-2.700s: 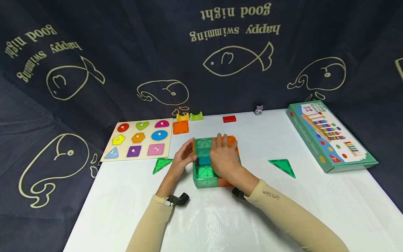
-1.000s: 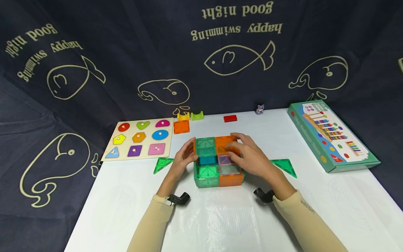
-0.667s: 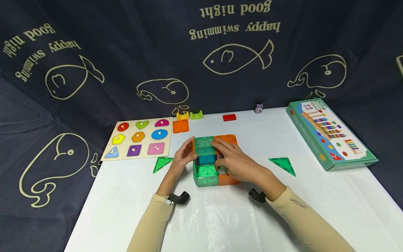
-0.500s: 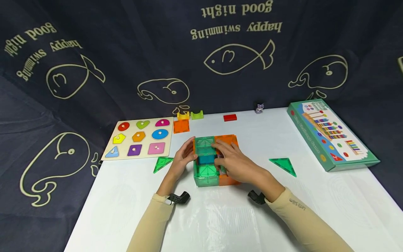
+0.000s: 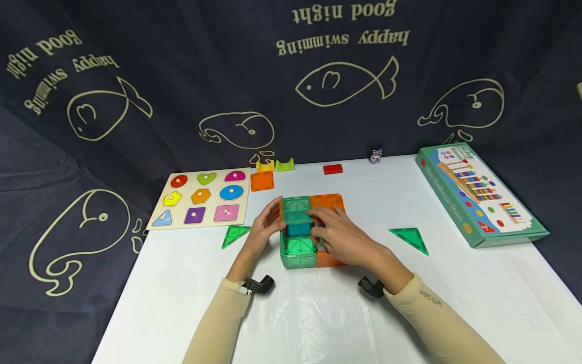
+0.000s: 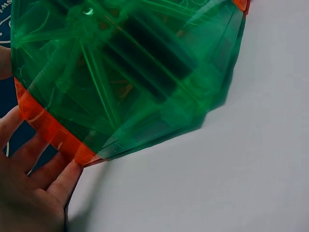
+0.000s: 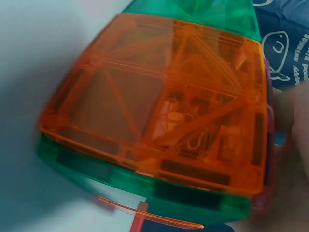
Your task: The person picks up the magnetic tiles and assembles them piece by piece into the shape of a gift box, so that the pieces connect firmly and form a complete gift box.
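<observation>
A low box of magnetic tiles (image 5: 300, 246) stands mid-table, green on the left and orange on the right, with a blue area in its middle row. Along the left wall, my left hand (image 5: 260, 231) rests fairly straight fingers on an orange side tile (image 6: 53, 130), its thumb near the top edge. Over the right half lies my right hand (image 5: 341, 235), fingertips and thumb bent down at the middle seam; what lies between them is hidden. In the right wrist view that hand is blurred beside the orange tile wall (image 7: 159, 96).
Green triangle tiles lie left (image 5: 234, 235) and right (image 5: 410, 239) of the box. Behind it are an orange square tile (image 5: 262, 181), a red block (image 5: 333, 169) and a small figurine (image 5: 375, 155). A shape puzzle board (image 5: 211, 191) and a game box (image 5: 479, 194) flank them.
My right hand has moved from pressing on the box's top to its right edge, then back left to the middle seam, where it stays. My left hand keeps its place at the left wall.
</observation>
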Motion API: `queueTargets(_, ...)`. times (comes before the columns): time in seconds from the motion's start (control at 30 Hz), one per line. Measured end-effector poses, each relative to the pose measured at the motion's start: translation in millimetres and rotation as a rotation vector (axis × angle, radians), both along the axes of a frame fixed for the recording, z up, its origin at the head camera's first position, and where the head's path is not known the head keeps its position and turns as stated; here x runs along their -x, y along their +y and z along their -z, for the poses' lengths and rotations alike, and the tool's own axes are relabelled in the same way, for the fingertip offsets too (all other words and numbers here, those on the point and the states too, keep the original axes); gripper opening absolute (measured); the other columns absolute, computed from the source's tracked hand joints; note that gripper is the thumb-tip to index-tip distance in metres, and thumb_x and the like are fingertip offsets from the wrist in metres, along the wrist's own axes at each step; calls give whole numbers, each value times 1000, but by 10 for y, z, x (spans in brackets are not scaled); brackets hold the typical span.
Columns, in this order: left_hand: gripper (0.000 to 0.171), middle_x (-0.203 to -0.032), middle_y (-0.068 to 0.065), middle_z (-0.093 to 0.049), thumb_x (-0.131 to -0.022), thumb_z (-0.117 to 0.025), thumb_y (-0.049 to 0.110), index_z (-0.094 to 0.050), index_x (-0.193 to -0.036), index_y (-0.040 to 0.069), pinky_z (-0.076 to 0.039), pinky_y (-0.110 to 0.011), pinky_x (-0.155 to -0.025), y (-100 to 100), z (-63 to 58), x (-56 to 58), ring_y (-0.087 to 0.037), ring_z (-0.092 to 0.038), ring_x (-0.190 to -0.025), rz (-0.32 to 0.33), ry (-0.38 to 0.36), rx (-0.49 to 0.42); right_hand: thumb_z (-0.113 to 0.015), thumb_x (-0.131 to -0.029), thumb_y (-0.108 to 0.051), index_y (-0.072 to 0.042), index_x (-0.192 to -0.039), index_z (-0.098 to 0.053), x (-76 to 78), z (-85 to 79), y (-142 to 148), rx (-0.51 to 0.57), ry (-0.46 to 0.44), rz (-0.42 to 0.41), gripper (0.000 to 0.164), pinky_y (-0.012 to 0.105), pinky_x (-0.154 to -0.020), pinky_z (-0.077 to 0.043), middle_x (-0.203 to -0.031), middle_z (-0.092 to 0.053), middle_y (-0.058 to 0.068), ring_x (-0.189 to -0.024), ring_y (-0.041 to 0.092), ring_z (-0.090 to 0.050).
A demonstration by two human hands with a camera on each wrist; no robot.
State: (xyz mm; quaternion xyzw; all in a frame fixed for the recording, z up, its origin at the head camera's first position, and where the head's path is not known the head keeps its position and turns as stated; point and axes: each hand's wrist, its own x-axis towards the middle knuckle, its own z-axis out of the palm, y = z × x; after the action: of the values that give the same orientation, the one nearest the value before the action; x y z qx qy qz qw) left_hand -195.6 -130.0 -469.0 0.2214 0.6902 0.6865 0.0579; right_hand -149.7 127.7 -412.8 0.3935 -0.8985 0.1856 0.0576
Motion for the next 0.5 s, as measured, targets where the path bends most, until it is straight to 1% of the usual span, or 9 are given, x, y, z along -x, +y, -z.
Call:
queueTargets(0.07,63,-147,-20,-37,-92,-54,-5,-29,-150,2,-30,-39,-109,-2,5,4,-34,-36,-133,2,-2,-2,-57,-90,-15,-32,-77,-54,3,-8,16,-11,-19,-6,21,66,-106,-15,-144,-41,8,-138,22,-27)
queueTargets(0.1,63,-146,-20,-37,-92,-53,-6,-29,-150,2,-31,-38,-109,-3,7,6,-34,-36,-133,3,-4,-2,-59,-90,-25,-32,-79,-54,4,-15,27,-18,-31,-13,14,66,-107,-14,-145,-40,8,-138,22,-25)
queueTargets(0.13,63,-146,-20,-37,-92,-53,-6,-29,-150,2,-31,-38,-109,-3,8,8,-34,-36,-133,5,-6,-2,-62,-88,-34,-32,-81,-54,4,-21,39,-23,-45,-22,12,65,-107,-14,-146,-38,8,-139,22,-24)
queueTargets(0.2,62,-147,-20,-37,-93,-54,-4,-29,-150,3,-32,-36,-108,-3,7,9,-34,-36,-133,6,-7,1,-69,-82,-48,-31,-84,-54,4,-32,64,-32,-74,-44,23,65,-107,-12,-147,-35,8,-140,22,-21)
queueTargets(0.27,62,-147,-21,-36,-93,-55,-2,-30,-150,3,-32,-36,-108,-3,5,9,-34,-36,-133,7,-8,4,-74,-76,-55,-30,-88,-53,7,-37,85,-44,-97,-68,34,65,-108,-10,-149,-32,9,-141,23,-18)
queueTargets(0.33,62,-147,-21,-36,-93,-55,-1,-29,-150,3,-32,-35,-108,-1,2,8,-35,-36,-133,8,-7,6,-77,-73,-54,-29,-90,-53,13,-37,100,-40,-114,-81,38,64,-108,-9,-150,-31,10,-141,25,-17)
queueTargets(0.4,63,-147,-21,-36,-93,-56,0,-29,-150,3,-32,-35,-108,-1,-3,4,-35,-36,-133,8,-5,8,-80,-74,-49,-29,-90,-53,23,-31,107,-32,-120,-90,37,64,-108,-9,-150,-31,11,-141,26,-17)
queueTargets(0.5,63,-147,-21,-36,-93,-55,-1,-29,-150,2,-31,-38,-109,1,-10,-2,-35,-36,-133,7,-3,9,-80,-74,-46,-29,-90,-53,35,-21,110,-20,-121,-94,36,64,-108,-9,-150,-31,11,-141,26,-18)
